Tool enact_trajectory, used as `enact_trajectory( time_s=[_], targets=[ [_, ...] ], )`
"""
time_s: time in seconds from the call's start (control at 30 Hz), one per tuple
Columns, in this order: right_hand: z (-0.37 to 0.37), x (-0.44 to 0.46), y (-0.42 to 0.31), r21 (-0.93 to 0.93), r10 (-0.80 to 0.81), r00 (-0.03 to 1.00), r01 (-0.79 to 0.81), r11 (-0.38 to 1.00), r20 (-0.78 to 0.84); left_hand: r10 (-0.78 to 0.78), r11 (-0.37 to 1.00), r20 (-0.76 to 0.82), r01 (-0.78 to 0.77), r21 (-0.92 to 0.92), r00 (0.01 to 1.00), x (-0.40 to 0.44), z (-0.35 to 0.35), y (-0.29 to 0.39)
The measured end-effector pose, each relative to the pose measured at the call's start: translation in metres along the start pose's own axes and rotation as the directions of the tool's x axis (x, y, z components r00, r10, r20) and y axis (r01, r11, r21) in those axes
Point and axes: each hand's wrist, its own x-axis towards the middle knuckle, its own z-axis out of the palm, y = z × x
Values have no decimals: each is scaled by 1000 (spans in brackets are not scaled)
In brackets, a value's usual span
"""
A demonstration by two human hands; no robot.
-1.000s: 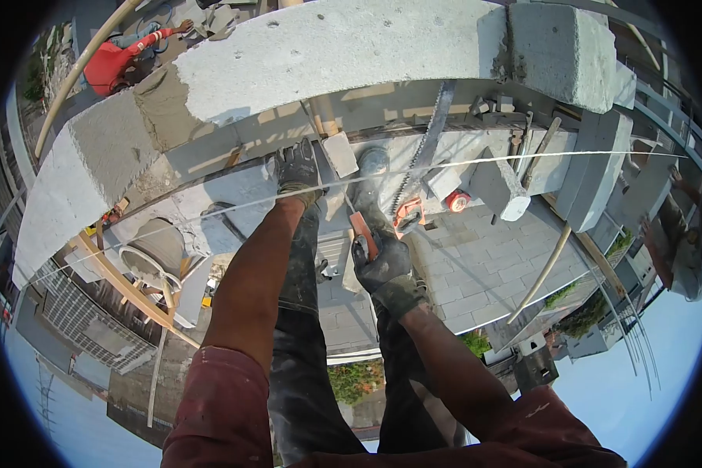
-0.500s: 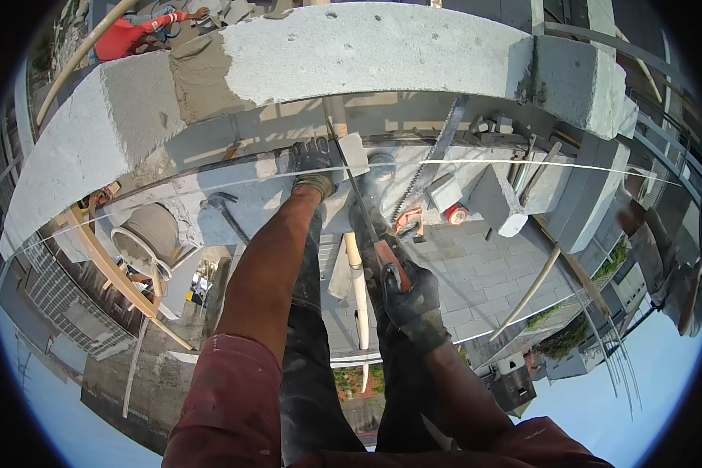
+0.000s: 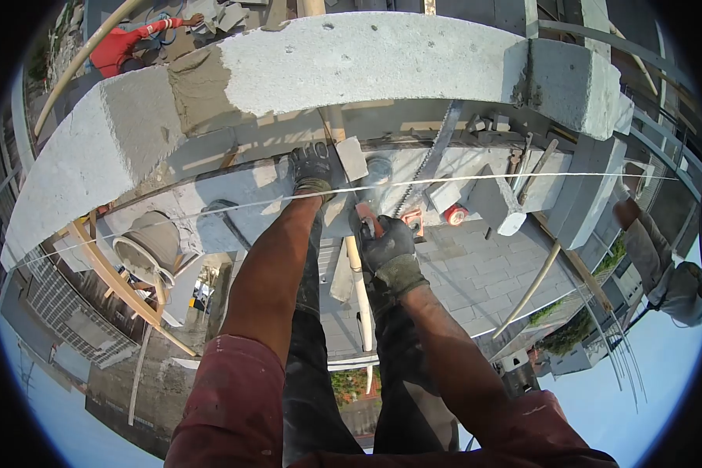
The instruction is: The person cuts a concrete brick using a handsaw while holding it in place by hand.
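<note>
In the head view my gloved right hand (image 3: 388, 243) is closed around the reddish handle of a handsaw (image 3: 370, 221). Its thin blade runs away from me along the left side of a pale lightweight block (image 3: 352, 159), and the tip shows beyond it. My gloved left hand (image 3: 312, 165) bears down on the block just left of the blade, its fingers bent over the far side. The surface beneath that hand is mostly hidden. A second saw (image 3: 430, 160) with large teeth lies to the right of the block.
A taut white string (image 3: 476, 179) crosses above the work. A mortar bucket (image 3: 144, 242) and a hammer (image 3: 228, 214) are left; a red tape reel (image 3: 455, 214) and cut blocks (image 3: 498, 199) are right. The pale beam (image 3: 374, 58) arches ahead. People in red (image 3: 121, 48) and grey (image 3: 649, 234) are nearby.
My right hand has pushed the handsaw forward, away from me, bringing its handle close to the block. My left hand stays in place. The person at right has shifted.
</note>
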Motion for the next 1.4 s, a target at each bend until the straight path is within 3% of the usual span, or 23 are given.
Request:
enact_trajectory(
  time_s=[0.07,0.1,0.13,0.2,0.33,0.47,0.53,0.57,0.63,0.73,0.8,0.83,0.93,0.97,1.07,1.17,1.23,1.3,1.4],
  targets=[
    [5,7,-5,-4,-57,996,57,998,-72,-38,999,-9,38,21,999,3,12,-2],
    [-8,-13,-1,8,73,996,-73,997,59,-22,999,85,19,39,996,-9,-6,1],
    [-21,-36,-1,136,-53,994,65,989,-92,-11,998,146,3,57,989,-3,-24,4],
    [-44,-82,5,233,-144,965,195,953,-218,-32,998,123,26,51,992,-12,-17,4],
    [-46,-46,-1,123,-63,997,68,990,-41,-29,999,88,28,17,996,-5,-10,4],
    [5,16,0,-35,-79,996,78,996,-46,-32,999,-5,32,23,999,-4,-23,4],
    [-13,-14,8,32,80,994,-83,996,80,-17,1000,-6,17,11,1000,-10,-27,9],
    [-22,-38,12,97,-7,999,10,995,-34,-24,1000,-19,24,18,1000,1,-28,8],
    [-42,-90,20,144,-52,993,66,987,-102,-42,999,30,41,19,999,-18,-12,6],
    [-48,-80,20,207,-30,1000,31,978,-6,-34,999,31,33,29,999,-10,-26,8],
    [-15,-24,10,173,46,998,-53,984,46,-25,999,101,23,25,995,-14,-39,11],
    [-1,2,10,138,68,992,-82,987,107,-1,1000,-4,1,17,1000,-6,-11,6],
    [1,-3,9,88,89,994,-94,992,59,-38,999,54,38,-12,998,-10,-19,5],
    [-5,-17,16,107,60,998,-62,992,19,-23,1000,0,23,20,1000,-8,-17,5],
    [-40,-87,18,312,6,995,27,950,-102,-15,999,37,14,32,999,-11,-19,7],
    [-50,-86,22,241,-55,998,61,969,-33,-26,999,40,25,34,999,-2,-20,4],
    [-23,-41,20,174,96,995,-94,980,-7,-33,999,55,31,29,998,-8,-18,6],
    [6,10,14,150,80,996,-85,985,41,-46,998,141,42,37,989,0,-32,6],
    [7,2,20,114,95,994,-100,988,45,-17,999,162,11,36,987,-4,-38,6]
  ],
)
